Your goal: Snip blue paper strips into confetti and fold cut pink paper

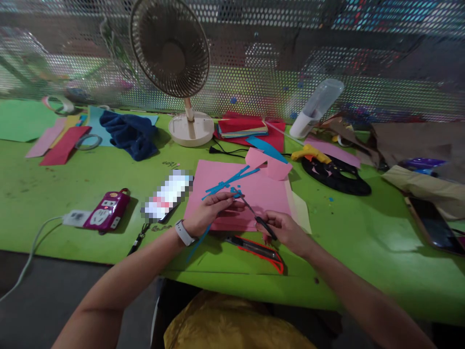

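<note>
My left hand [218, 208] is closed in a pinch on a thin blue paper strip [199, 244], whose tail hangs down past the wrist. In my right hand [281, 228] is a pair of scissors [268, 227], the blades pointing up and left to the strip's end at my left fingertips. Whether the blades are apart I cannot tell. Beneath both hands lies a pink paper sheet [250, 213]. Small blue paper bits [225, 184] and longer blue strips [232, 180] rest on it. An orange and black box cutter [259, 249] lies just below the sheet.
Left of the sheet are a phone [169, 194] and a purple power socket [108, 211]. A fan [191, 130], blue cloth [131, 133] and stacked coloured paper [242, 128] stand behind. To the right are a yellow glue gun [310, 154], a black tray [337, 179] and another phone [434, 225].
</note>
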Tool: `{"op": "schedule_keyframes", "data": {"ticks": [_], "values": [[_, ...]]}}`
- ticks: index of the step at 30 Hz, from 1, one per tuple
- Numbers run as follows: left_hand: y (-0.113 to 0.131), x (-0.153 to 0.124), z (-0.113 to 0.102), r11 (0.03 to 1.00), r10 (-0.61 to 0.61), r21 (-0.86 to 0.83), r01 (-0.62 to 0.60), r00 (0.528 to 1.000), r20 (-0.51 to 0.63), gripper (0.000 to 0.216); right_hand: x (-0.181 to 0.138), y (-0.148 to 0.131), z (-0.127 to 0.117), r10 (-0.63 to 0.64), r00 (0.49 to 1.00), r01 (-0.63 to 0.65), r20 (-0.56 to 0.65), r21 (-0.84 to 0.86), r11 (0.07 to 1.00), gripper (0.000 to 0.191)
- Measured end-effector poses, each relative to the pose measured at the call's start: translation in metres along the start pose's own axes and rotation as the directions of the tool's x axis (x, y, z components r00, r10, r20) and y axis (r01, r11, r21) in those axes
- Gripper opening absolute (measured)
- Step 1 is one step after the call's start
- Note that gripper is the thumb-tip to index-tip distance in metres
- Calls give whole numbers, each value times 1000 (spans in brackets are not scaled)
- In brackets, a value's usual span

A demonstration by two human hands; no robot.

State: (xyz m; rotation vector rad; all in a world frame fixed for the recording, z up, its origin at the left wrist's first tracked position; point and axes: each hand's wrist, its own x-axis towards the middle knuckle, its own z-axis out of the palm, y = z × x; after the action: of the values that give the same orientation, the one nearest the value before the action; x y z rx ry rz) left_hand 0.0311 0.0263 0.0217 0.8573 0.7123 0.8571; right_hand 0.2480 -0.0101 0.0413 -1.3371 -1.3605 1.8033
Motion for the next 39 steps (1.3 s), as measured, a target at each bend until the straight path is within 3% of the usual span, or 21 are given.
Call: {"op": "schedule_keyframes", "data": {"ticks": [16,39], "values": [[0,1,-1,999,-33,39,37,996,-89,31,2,3,-2,13,1000,-13,-26,-19,1000,43],[1,1,0,999,-33,23,35,994,-101,38,2,6,-2,-7,1000,7,-20,-17,1000,41]]}}
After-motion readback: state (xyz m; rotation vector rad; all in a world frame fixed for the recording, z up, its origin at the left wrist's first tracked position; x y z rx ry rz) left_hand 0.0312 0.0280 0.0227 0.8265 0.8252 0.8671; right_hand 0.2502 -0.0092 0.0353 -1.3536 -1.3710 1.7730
